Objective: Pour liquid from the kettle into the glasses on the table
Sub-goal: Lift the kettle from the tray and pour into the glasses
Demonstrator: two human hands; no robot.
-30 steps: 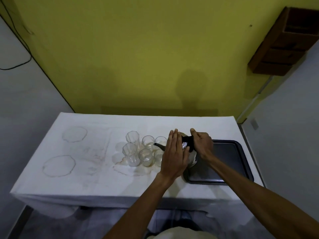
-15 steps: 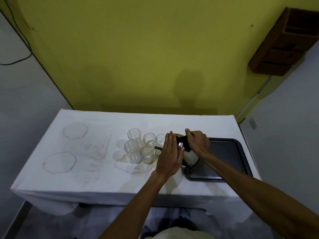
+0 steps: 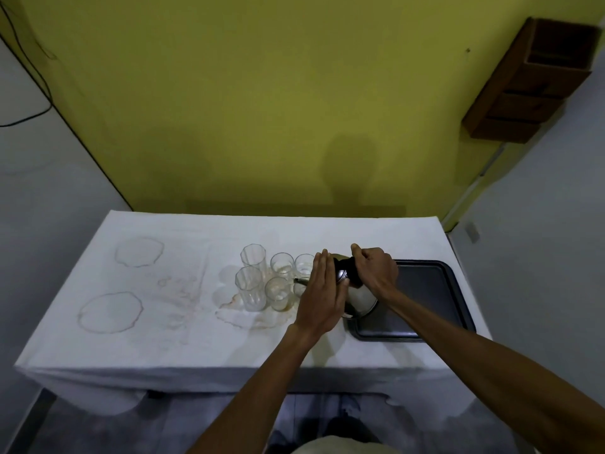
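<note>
A steel kettle (image 3: 360,294) is tipped to the left, its thin spout (image 3: 299,281) over the rightmost front glass. My right hand (image 3: 376,268) grips the black handle on top. My left hand (image 3: 322,294) lies flat, fingers straight, against the kettle's lid and left side. Several clear glasses (image 3: 250,288) stand in two rows just left of the spout; the rightmost front one is mostly hidden behind my left hand. A little liquid shows at the bottom of the middle front glass (image 3: 278,294).
A dark tray (image 3: 425,299) lies on the right of the white-clothed table (image 3: 163,339), under the kettle's base. Brownish spill rings stain the cloth at the left and around the glasses. A yellow wall stands behind the table.
The kettle has tipped further left and its spout has dropped toward the front glasses. Both hands moved with it; the view shifted slightly.
</note>
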